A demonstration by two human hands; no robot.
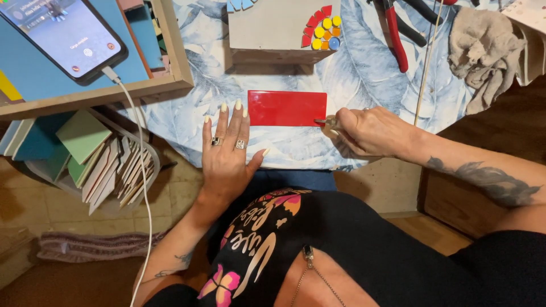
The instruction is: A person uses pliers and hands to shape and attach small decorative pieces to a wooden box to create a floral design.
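A glossy red rectangular tile [287,108] lies flat on the leaf-patterned tablecloth [187,119]. My left hand [227,148] rests flat on the cloth just left of the tile, fingers spread, fingertips touching its left edge. My right hand [369,132] is closed around a small metal cutting tool [326,121], whose tip meets the tile's lower right corner.
Behind the tile stands a grey board [273,25] with red, yellow, orange and blue mosaic pieces [323,27]. Red-handled pliers [397,37] and a beige rag [483,45] lie at the back right. A phone [62,31] with cable sits in a wooden tray; stacked tiles [96,165] fill a basket below.
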